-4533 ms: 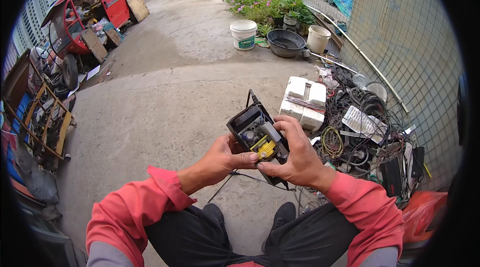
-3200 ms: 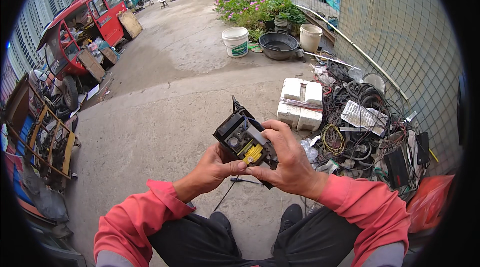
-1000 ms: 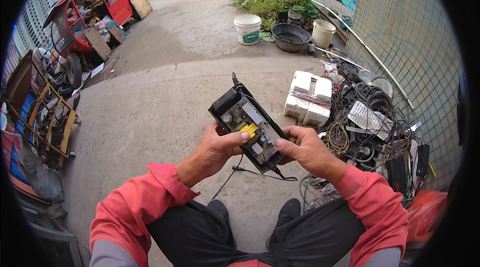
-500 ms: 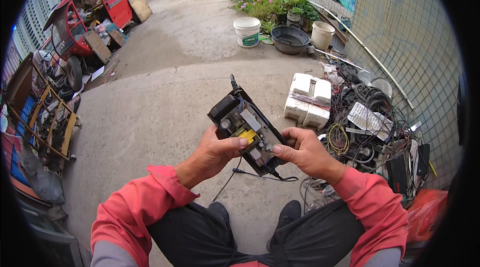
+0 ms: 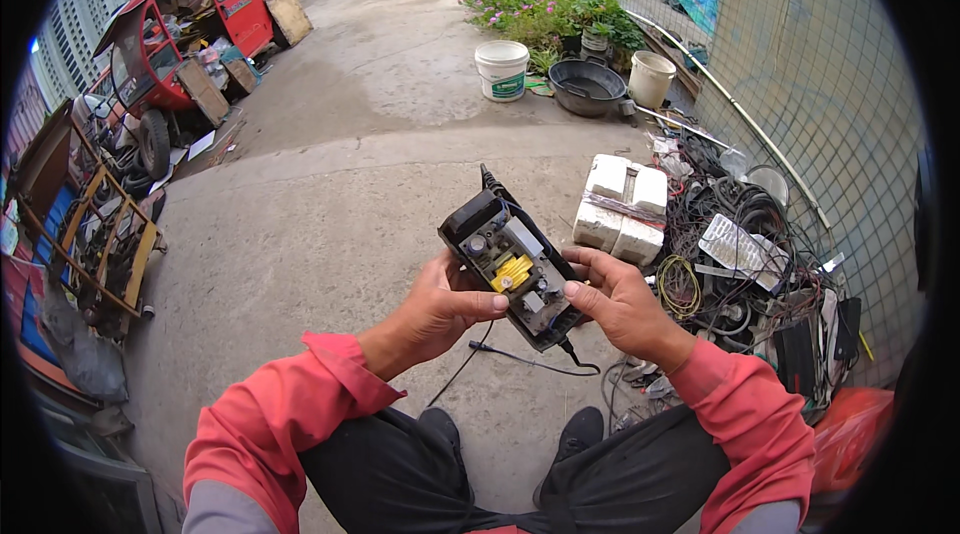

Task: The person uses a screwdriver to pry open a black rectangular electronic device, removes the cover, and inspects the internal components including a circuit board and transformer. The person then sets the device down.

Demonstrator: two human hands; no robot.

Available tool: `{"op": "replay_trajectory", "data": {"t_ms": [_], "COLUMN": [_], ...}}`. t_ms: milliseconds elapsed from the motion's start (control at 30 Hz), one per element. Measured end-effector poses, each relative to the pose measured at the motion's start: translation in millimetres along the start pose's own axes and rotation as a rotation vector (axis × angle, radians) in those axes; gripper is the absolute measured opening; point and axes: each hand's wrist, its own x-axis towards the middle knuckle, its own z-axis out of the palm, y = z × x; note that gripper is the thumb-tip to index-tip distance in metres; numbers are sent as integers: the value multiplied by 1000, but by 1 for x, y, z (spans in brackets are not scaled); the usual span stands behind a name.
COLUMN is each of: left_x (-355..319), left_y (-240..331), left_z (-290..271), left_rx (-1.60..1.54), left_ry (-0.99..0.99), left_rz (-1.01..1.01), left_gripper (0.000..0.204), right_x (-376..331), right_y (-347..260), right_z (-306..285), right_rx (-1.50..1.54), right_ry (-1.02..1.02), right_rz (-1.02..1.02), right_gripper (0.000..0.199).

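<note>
An opened black power adapter [image 5: 508, 269] with its circuit board and a yellow part showing is held between both hands above the concrete ground. My left hand [image 5: 438, 306] grips its lower left side, thumb on the board's edge. My right hand [image 5: 622, 306] holds the right side, thumb pressing near the lower end. A thin black cord [image 5: 520, 358] hangs from the adapter's bottom end toward the ground. Red sleeves cover both forearms.
A heap of cables and scrap electronics [image 5: 750, 264] lies to the right by a wire fence. White foam blocks [image 5: 622, 208] sit just beyond the hands. Farther off stand a white bucket [image 5: 501, 68], a black basin [image 5: 587, 86] and a red three-wheeler [image 5: 190, 24].
The adapter has been turned in the hands over the past seconds, board side now up. Since half a second ago the hands have barely moved.
</note>
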Motion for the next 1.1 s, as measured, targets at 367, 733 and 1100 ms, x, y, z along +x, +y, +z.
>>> {"op": "replay_trajectory", "data": {"t_ms": [367, 733, 1100], "left_x": [3, 4, 5], "left_y": [-8, -9, -9], "left_z": [-8, -10, -12], "left_rx": [10, -4, -20], "left_ry": [-38, -13, 1], "left_rz": [-16, -32, -49], "left_gripper": [79, 77, 74], "right_x": [1, -1, -3], "right_y": [2, -1, -6], "right_z": [-3, -6, -6], "right_rx": [-146, -113, -167], "right_ry": [58, 124, 163], "right_rz": [-187, -227, -263], "right_gripper": [55, 49, 32]}}
